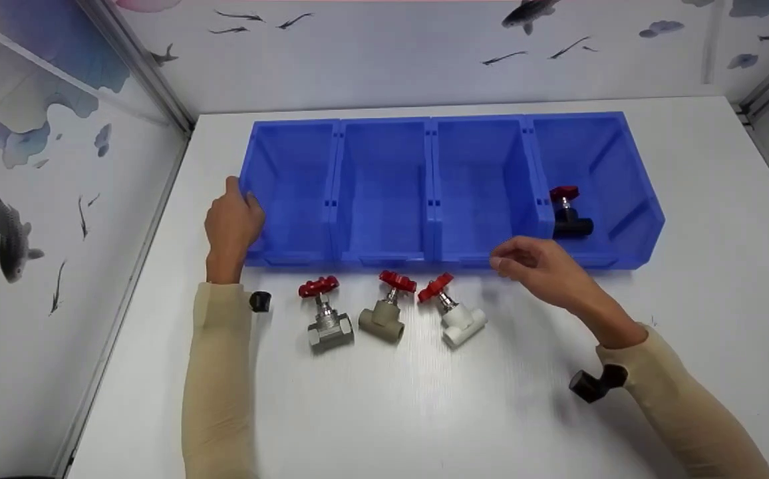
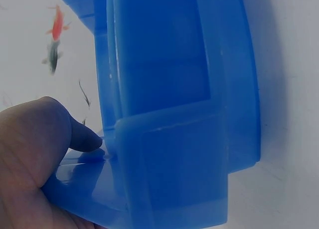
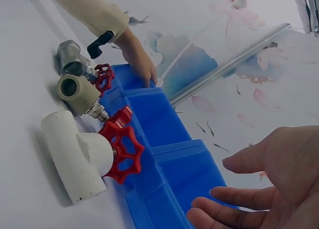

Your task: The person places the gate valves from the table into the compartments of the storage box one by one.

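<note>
My left hand (image 1: 233,216) grips the side wall of the leftmost blue bin (image 1: 295,193). In the left wrist view its thumb (image 2: 85,137) lies over the rim of that wall. My right hand (image 1: 544,269) hovers with loosely bent fingers at the front edge of the third and fourth bins, holding nothing. Before the bins lie a metal valve (image 1: 329,327), a tan valve (image 1: 382,321) and a white valve (image 1: 463,324), all with red handwheels. A black valve (image 1: 572,225) with a red handwheel sits inside the rightmost bin (image 1: 624,179).
The second bin (image 1: 384,199) and third bin (image 1: 477,193) stand joined in the row, on a white table (image 1: 384,412). Printed wall panels (image 1: 391,60) rise behind and at the left. Black wrist mounts (image 1: 587,386) stick out from the sleeves.
</note>
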`<state>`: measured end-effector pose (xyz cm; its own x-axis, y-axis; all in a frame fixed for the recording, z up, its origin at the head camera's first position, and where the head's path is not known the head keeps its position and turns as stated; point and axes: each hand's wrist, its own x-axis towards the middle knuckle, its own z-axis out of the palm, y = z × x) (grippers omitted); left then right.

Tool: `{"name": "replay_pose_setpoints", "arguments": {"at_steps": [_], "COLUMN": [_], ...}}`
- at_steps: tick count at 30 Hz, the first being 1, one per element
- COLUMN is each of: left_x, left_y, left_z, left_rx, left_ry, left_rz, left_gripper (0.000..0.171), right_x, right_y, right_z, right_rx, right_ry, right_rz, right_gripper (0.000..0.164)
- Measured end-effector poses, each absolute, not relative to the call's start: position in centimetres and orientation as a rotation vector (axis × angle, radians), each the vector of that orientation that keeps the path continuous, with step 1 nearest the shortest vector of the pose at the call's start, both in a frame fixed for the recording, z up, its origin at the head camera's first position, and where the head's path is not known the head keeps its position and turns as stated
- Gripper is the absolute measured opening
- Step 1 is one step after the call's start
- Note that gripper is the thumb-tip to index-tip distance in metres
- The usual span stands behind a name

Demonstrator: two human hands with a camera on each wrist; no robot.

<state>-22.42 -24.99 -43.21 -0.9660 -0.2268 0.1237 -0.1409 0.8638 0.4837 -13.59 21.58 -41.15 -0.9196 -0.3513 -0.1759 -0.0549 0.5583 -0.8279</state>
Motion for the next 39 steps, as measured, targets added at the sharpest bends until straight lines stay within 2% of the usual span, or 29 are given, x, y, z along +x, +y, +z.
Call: {"name": "replay_pose_setpoints", "arguments": {"at_steps": [17,39], "left_x": [-22.5,-22.5], "left_y": [-25.0,-25.1], "left_z": [-43.3,-43.3], "left_rx": [0.287,0.285], "left_ry": [-2.868,-2.869], "left_rz": [-0.729,-0.723], "left_gripper": [0.043,0.043], "right_x": [-13.8,-14.0], "right_y": [20.0,19.2], "right_z": [-43.6,-44.9], "right_rx": [-0.363,-0.376], "right_ry": [2.260,2.122], "right_rz": [-1.312,-1.316], "right_gripper": [0.030,0.033]}}
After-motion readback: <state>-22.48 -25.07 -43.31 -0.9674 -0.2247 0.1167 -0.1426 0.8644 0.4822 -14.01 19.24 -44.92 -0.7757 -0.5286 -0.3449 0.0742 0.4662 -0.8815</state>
